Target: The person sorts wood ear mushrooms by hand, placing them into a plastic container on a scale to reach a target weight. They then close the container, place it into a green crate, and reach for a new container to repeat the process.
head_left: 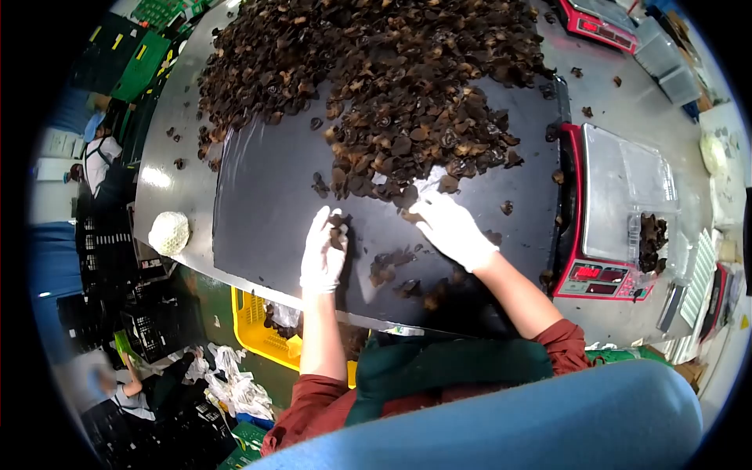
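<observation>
Mat (pixel 266 188): far part hidden under pile (pixel 423 102) | pile: brown, I see its top cut off | right hand (pixel 458 231): at pile's near edge, grip I can't tell | left hand (pixel 318 258): grasping brown piece (pixel 336 235), partly hidden

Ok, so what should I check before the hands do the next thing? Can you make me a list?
Hands covered: ok, the left hand and right hand are both gloved in white.
Left hand holding something: ok, it has a dark piece.
Right hand gripping: cannot tell, but it is at the near edge of the pile.
Black board free of loose pieces: not ok, one stray piece lies right of the pile.
Nearer scale on: ok, its red display is lit.
</observation>
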### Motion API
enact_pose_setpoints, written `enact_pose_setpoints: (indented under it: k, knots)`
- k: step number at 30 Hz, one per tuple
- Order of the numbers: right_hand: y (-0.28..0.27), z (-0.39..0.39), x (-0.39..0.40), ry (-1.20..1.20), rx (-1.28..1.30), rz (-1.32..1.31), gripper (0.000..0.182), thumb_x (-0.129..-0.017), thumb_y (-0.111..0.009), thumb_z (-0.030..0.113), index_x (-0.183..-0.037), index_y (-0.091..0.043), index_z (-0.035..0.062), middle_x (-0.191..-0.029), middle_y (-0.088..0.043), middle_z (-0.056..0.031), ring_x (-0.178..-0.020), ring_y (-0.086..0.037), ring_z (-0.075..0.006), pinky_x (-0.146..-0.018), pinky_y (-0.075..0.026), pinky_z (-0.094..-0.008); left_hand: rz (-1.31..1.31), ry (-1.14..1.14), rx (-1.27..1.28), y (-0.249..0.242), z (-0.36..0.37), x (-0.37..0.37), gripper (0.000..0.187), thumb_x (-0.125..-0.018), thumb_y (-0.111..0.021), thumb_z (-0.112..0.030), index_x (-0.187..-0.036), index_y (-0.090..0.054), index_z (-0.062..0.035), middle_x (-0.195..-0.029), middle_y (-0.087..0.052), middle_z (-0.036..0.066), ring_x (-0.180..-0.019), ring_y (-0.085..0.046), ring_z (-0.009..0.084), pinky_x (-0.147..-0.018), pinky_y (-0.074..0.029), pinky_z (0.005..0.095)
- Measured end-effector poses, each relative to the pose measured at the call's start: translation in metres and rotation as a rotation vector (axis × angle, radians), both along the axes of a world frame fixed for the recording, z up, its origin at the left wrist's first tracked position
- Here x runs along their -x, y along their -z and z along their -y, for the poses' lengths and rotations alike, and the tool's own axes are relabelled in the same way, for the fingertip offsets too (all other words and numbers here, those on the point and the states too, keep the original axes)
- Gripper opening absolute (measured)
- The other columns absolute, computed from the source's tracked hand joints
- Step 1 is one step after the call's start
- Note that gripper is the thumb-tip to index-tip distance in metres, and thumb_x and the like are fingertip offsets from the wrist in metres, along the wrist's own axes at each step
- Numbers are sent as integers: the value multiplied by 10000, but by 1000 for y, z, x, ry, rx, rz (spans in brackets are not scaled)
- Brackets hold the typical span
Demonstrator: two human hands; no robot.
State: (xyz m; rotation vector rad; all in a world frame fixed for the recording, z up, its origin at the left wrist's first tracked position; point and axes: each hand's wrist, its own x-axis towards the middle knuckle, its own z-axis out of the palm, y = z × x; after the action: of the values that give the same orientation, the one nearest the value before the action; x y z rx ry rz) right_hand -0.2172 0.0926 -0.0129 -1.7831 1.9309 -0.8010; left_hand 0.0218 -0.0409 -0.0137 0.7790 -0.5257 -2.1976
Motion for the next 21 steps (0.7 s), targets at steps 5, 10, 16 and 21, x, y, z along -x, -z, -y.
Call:
enact_pose_setpoints:
  k: [5,10,16,21]
  knots:
    - [-23,-20,22,280,-137,1064,210,-837,-584,106,-1034,-597,36,-899,-571,-71,-838,-558,-200,-687,-483,-310,-439,-157,-402,-16,10,-23,368,-810,-485,5,-1169,-563,36,-1172,-549,227,-824,-526,268,-722,-496,313]
    - [-20,-35,32,230,-59,2028,203,-846,-559,80,-1038,-581,19,-983,-584,-69,-802,-579,-170,-596,-484,-271,29,-422,-296,-43,6,-9,289,-809,-527,-149,-1051,-630,-29,-1083,-629,177,-923,-604,286,-737,-547,346]
    - [-21,-23,27,274,-271,1353,191,-807,-650,94,-984,-588,60,-861,-601,-66,-722,-567,-127,-549,-445,-226,649,251,591,-52,-1,-15,169,-829,-627,-144,-967,-641,-48,-775,-609,64,-729,-598,193,-635,-502,286]
    - [-13,-18,-1,186,-137,38,353,-788,-685,283,-1029,-567,55,-1030,-599,-144,-989,-583,-309,-841,-487,-388,1139,609,1407,-43,-49,28,252,-764,-733,-222,-939,-651,-59,-849,-577,90,-794,-598,219,-712,-494,315]
